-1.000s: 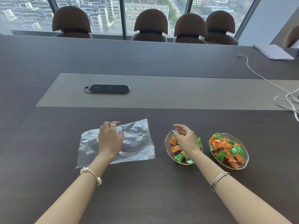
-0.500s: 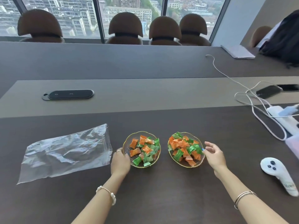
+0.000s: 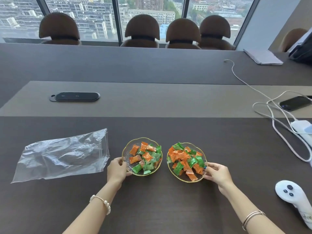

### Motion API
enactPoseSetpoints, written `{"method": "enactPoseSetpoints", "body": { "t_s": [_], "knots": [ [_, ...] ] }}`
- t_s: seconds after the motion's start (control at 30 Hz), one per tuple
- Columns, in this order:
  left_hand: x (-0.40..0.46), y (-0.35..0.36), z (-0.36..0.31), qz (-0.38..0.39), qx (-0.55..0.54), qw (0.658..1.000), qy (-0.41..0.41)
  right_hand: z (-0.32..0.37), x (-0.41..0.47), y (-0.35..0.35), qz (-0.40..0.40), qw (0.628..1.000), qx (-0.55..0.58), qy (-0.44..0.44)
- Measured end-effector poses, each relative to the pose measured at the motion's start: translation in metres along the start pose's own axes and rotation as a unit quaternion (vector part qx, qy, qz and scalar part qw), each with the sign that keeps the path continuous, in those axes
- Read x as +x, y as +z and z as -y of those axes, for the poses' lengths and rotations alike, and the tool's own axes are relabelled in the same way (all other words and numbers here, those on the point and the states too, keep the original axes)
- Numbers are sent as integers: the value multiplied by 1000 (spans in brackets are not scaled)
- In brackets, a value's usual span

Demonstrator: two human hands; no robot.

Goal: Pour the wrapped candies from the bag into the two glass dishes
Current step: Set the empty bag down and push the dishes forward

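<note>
Nearest us, our left hand (image 3: 116, 171) grips the near-left rim of the left glass dish (image 3: 125, 154), fingers (image 3: 118, 161) curled against its edge. Our right hand (image 3: 217, 174) holds the near-right rim of the right glass dish (image 3: 170, 168) the same way. Both dishes sit side by side on the dark counter (image 3: 168, 208), heaped with orange and green wrapped candies (image 3: 146, 156). To the left lies the clear plastic bag (image 3: 62, 154), flat and empty. A white controller (image 3: 293, 198) rests at far right.

Glossy clear plastic bag (image 3: 62, 154)
</note>
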State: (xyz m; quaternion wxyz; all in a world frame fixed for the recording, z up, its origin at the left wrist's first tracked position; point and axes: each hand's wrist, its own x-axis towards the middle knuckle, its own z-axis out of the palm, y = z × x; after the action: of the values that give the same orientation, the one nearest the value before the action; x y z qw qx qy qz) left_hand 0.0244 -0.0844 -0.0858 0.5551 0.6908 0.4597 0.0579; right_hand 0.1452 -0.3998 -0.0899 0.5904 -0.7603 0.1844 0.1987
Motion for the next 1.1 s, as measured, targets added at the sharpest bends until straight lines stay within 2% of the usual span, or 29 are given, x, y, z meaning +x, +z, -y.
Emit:
{"method": "enactPoseSetpoints", "body": {
  "t_s": [0.3,0.67,0.87,1.1],
  "knots": [
    [40,12,-47,1,-48,999,25,46,34,14,1,999,4,-32],
    [169,31,-158,-13,-97,994,56,153,130,93,-8,995,76,-71],
    [240,49,-175,-23,-79,996,40,184,192,138,-26,992,101,-65],
    [276,55,-170,-46,-65,997,19,196,230,168,-37,993,96,-51]
  ]
}}
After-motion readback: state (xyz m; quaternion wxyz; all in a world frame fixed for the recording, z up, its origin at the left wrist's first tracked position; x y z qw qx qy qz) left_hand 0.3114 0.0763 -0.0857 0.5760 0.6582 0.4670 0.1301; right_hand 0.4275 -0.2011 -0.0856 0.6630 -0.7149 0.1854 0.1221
